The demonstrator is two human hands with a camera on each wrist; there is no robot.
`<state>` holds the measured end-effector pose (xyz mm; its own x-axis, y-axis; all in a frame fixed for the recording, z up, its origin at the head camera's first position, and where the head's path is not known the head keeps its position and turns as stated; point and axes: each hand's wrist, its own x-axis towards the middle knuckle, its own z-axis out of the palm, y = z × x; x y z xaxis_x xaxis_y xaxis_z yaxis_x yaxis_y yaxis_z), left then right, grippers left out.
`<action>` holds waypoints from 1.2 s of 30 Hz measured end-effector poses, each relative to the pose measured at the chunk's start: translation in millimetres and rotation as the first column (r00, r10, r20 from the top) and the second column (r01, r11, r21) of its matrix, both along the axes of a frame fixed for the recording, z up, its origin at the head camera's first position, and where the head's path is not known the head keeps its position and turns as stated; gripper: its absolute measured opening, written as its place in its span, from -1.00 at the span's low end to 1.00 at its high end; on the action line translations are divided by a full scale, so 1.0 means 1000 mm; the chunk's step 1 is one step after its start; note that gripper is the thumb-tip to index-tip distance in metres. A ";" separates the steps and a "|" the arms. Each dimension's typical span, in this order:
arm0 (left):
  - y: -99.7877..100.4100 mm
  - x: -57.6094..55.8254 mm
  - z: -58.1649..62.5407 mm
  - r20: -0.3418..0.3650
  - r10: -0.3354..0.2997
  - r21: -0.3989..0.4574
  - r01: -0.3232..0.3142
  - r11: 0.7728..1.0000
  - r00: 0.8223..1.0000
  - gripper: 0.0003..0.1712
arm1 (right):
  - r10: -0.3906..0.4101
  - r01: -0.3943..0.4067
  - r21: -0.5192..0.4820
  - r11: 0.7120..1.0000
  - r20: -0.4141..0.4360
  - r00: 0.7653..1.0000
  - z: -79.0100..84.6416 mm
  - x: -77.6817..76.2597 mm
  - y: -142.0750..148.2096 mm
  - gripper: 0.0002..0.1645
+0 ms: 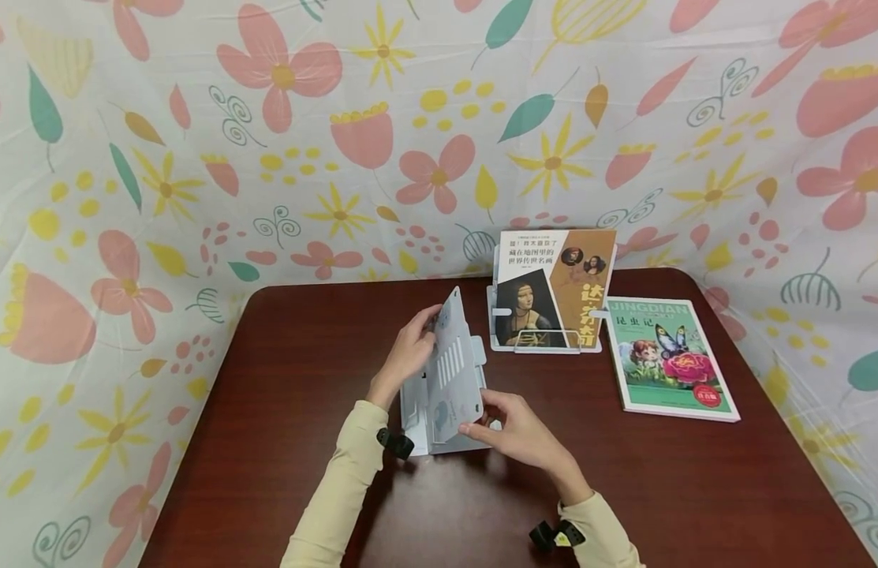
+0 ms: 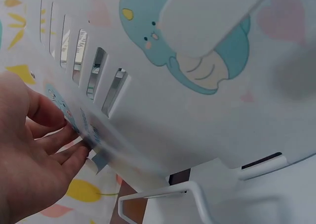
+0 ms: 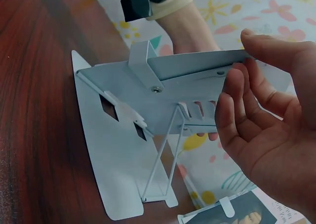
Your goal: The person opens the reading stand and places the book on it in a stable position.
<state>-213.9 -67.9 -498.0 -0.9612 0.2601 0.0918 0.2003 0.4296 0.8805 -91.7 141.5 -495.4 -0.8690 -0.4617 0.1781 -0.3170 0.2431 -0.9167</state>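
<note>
A white metal book stand (image 1: 456, 375) is partly unfolded on the table, its slotted back panel tilted up over the base plate. Cartoon prints mark the panel in the left wrist view. My left hand (image 1: 410, 347) pinches the panel's far upper edge between thumb and fingers. On the near corner of that panel, my right hand (image 1: 520, 430) grips with the thumb on one face and curled fingers on the other. Behind the panel, the right wrist view shows a wire support leg (image 3: 160, 157) standing out between panel and base.
At the back right, a book with a portrait cover (image 1: 531, 308) leans on a second white book stand (image 1: 492, 335). Beside it a green book (image 1: 669, 359) lies flat. The brown table (image 1: 289, 410) ends at a floral cloth (image 1: 439, 102).
</note>
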 end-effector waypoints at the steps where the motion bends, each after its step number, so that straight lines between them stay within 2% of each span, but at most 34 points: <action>1: 0.000 0.000 0.000 -0.002 -0.002 0.001 0.002 1.000 1.000 -0.38 | 0.001 -0.001 -0.002 1.000 0.001 1.000 0.000 0.000 0.000 -0.74; 11: -0.012 0.003 -0.003 -0.018 0.024 0.023 -0.023 0.999 1.000 -0.40 | -0.002 0.002 -0.008 1.000 -0.011 1.000 -0.003 0.000 0.002 -0.76; 22: -0.031 0.006 -0.001 -0.002 0.085 0.030 -0.085 0.996 0.996 -0.41 | -0.089 0.089 0.013 0.996 -0.013 0.996 -0.001 -0.003 0.003 -0.89; 23: -0.032 0.006 -0.001 0.000 0.091 0.031 -0.091 0.995 0.996 -0.41 | -0.097 0.097 0.016 0.995 -0.011 0.995 0.003 -0.001 0.002 -0.90; 27: -0.040 0.008 -0.002 0.004 0.114 0.039 -0.114 0.993 0.993 -0.42 | -0.137 0.137 0.031 0.990 -0.010 0.991 0.005 -0.002 0.001 -0.90; 30: -0.045 0.009 -0.002 0.007 0.129 0.048 -0.129 0.990 0.992 -0.43 | -0.171 0.171 0.038 0.985 -0.020 0.985 0.013 -0.001 0.000 -0.85; 34: -0.051 0.012 -0.003 0.014 0.142 0.057 -0.142 0.988 0.990 -0.45 | -0.204 0.206 0.037 0.978 -0.041 0.978 0.033 0.003 -0.003 -0.75; 36: -0.054 0.013 -0.003 0.011 0.149 0.061 -0.150 0.987 0.989 -0.45 | -0.221 0.222 0.035 0.974 -0.048 0.974 0.033 0.002 -0.003 -0.73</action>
<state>-201.0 -122.0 -500.8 -0.9895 0.1074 0.0973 0.1325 0.3990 0.9073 -90.1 138.7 -462.8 -0.9423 -0.2662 0.2031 -0.2904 0.3479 -0.8914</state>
